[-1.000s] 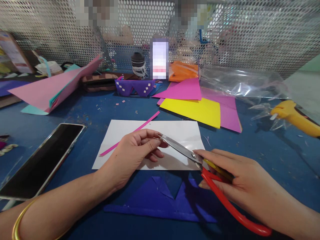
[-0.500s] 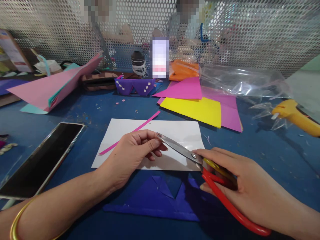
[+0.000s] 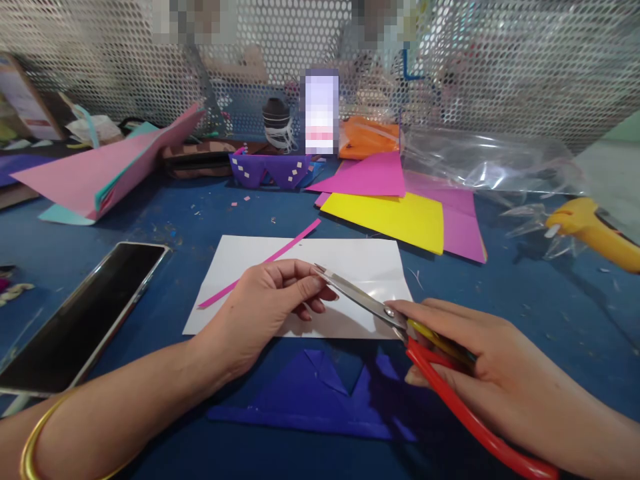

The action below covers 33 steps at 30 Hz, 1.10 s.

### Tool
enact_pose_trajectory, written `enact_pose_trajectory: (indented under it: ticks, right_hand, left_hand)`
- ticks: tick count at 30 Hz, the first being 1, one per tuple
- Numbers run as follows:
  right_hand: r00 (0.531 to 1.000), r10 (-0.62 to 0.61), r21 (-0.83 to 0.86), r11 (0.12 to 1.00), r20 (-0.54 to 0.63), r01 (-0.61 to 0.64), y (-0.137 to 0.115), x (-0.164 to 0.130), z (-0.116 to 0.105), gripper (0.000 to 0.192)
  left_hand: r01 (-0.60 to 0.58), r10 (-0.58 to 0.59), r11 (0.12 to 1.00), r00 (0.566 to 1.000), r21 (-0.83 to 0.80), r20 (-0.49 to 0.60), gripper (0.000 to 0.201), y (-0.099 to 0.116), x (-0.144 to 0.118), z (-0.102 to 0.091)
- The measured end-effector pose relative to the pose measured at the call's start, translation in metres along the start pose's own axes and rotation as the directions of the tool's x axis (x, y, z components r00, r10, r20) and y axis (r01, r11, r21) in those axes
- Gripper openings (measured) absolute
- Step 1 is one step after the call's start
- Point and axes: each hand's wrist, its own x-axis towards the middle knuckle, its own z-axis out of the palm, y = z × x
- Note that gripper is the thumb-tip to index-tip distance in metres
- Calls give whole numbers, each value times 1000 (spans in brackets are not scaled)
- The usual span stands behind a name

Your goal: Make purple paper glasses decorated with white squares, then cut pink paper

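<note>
My right hand [image 3: 480, 360] grips red-and-yellow-handled scissors [image 3: 360, 297], their blades pointing left and nearly closed. The blade tips meet the fingertips of my left hand [image 3: 285, 287], which is pinched over the white paper [image 3: 350, 257]. Whatever those fingers hold is too small or hidden to make out. Across the paper's left part, partly behind my left hand, runs a narrow magenta strip [image 3: 295, 239]. Nearer to me lies a folded blue paper piece [image 3: 295, 393] with a V-shaped notch, its right side in the shadow of my right hand.
A black-screened phone [image 3: 85, 320] lies at left. Behind are folded pink sheets [image 3: 120, 157], purple paper glasses [image 3: 270, 170], a yellow sheet [image 3: 390, 217], and a clear plastic bag [image 3: 490, 160]. A yellow glue gun [image 3: 595, 230] sits at right. Perforated metal mesh [image 3: 280, 40] closes off the back.
My left hand stays pinched in nearly the same place. The red scissor handle has swung slightly outward to the right, while the blade tips remain at my left fingertips.
</note>
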Motion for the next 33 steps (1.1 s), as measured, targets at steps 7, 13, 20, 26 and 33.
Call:
enact_pose_trajectory:
  ticks: [7, 13, 20, 26, 33]
  right_hand:
    - [999, -33, 0, 999, 9, 33, 2, -1, -1, 37]
    - [998, -58, -11, 998, 4, 58, 1, -1, -2, 23]
    - [998, -55, -34, 998, -28, 54, -1, 1, -2, 25]
    - [998, -52, -57, 997, -29, 50, 2, 1, 0, 30]
    - [988, 40, 35, 999, -150, -35, 2, 0, 0, 45]
  left_hand:
    - [18, -18, 1000, 1000, -4, -17, 10, 0, 1, 1]
    - [9, -9, 1000, 1000, 1, -21, 11, 1, 1, 2]
    - [8, -7, 1000, 999, 10, -33, 11, 2, 0, 2]
    - [15, -15, 1000, 999, 8, -29, 12, 2, 0, 2]
    - [11, -11, 999, 1000, -53, -11, 9, 0, 1, 1]
